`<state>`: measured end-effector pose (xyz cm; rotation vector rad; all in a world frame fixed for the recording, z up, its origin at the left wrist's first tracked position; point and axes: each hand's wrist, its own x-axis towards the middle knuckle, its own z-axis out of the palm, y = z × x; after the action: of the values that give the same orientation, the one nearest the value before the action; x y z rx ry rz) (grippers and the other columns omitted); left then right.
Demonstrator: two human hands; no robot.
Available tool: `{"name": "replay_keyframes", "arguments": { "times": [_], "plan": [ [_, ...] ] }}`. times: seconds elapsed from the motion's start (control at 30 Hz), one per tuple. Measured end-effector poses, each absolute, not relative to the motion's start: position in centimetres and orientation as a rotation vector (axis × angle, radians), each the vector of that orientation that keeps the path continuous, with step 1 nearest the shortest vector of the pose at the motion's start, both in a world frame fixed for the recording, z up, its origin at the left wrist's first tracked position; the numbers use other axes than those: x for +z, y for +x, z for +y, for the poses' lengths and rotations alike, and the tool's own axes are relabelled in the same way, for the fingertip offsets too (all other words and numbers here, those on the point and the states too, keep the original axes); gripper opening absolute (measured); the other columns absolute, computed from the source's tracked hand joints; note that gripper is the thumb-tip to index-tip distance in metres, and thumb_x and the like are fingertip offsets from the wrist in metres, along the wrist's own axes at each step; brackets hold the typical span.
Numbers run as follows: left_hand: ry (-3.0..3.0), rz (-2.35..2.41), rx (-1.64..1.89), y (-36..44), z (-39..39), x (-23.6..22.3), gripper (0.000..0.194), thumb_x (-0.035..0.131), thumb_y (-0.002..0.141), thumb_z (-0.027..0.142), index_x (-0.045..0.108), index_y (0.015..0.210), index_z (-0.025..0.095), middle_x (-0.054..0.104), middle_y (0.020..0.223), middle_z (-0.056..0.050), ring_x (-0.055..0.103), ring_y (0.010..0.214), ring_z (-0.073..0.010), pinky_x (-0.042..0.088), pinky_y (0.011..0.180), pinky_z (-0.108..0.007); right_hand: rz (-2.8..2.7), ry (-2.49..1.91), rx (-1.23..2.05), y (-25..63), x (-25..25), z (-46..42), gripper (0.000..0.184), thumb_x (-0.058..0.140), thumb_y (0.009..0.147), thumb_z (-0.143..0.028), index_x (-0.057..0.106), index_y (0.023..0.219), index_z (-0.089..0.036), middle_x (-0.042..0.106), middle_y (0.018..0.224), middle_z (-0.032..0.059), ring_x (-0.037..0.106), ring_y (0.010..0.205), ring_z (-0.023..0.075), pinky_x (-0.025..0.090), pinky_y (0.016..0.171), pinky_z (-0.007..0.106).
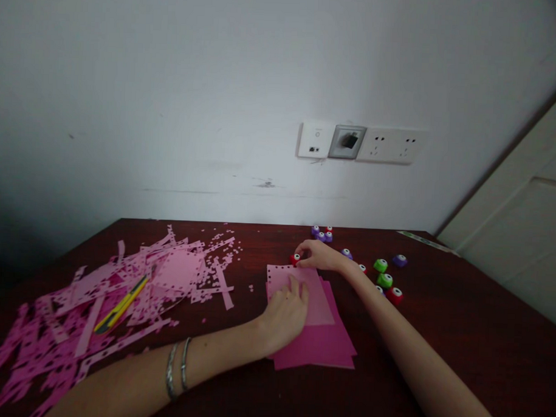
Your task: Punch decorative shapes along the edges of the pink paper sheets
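Observation:
A light pink sheet of paper [321, 307], with a row of small punched holes along its far edge, lies on several darker pink sheets [332, 344]. My left hand [284, 315] rests on the light sheet, fingers apart and pressing it down. At the sheet's far edge, my right hand [321, 255] has its fingers closed on a small red paper punch [295, 258] with a white and black top. Part of that punch is hidden behind my fingers. Two bracelets circle my left wrist.
Pink paper scraps [175, 269] and tiny cut-outs cover the table's left side, with a yellow utility knife [122, 304] on top. More punches, such as a green one [380, 265], stand right of my right arm. A long narrow strip [427, 241] lies at the far right edge.

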<state>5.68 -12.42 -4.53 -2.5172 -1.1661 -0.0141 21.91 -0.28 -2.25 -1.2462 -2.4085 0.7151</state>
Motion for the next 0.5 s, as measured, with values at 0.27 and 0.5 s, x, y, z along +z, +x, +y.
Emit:
{"name": "replay_keyframes", "arguments": {
  "times": [0.27,0.5],
  "plan": [
    [-2.507,-1.136,-0.010,5.6,-12.6,-4.0,0.044,0.034,0.083,0.009,0.040,0.125,0.002,0.045,0.123,-0.029,0.061,0.077,-0.0222,0.048,0.060,-0.032,-2.410,-1.297,0.599,22.9,-2.0,0.2,0.023,0.059,0.069,-0.024,0.067,0.087,-0.012,0.066,0.082,0.0067,0.058,0.070,0.0154,0.043,0.062,0.024],
    [-2.492,-1.122,0.001,5.6,-12.7,-4.4,0.042,0.035,0.084,0.010,0.040,0.125,0.002,0.044,0.122,-0.032,0.061,0.073,-0.0221,0.047,0.054,-0.031,-2.384,-1.402,0.502,23.7,-0.1,-0.3,0.025,0.058,0.072,-0.033,0.066,0.084,-0.013,0.065,0.076,0.0058,0.055,0.065,0.0151,0.040,0.059,0.025]
  ]
}}
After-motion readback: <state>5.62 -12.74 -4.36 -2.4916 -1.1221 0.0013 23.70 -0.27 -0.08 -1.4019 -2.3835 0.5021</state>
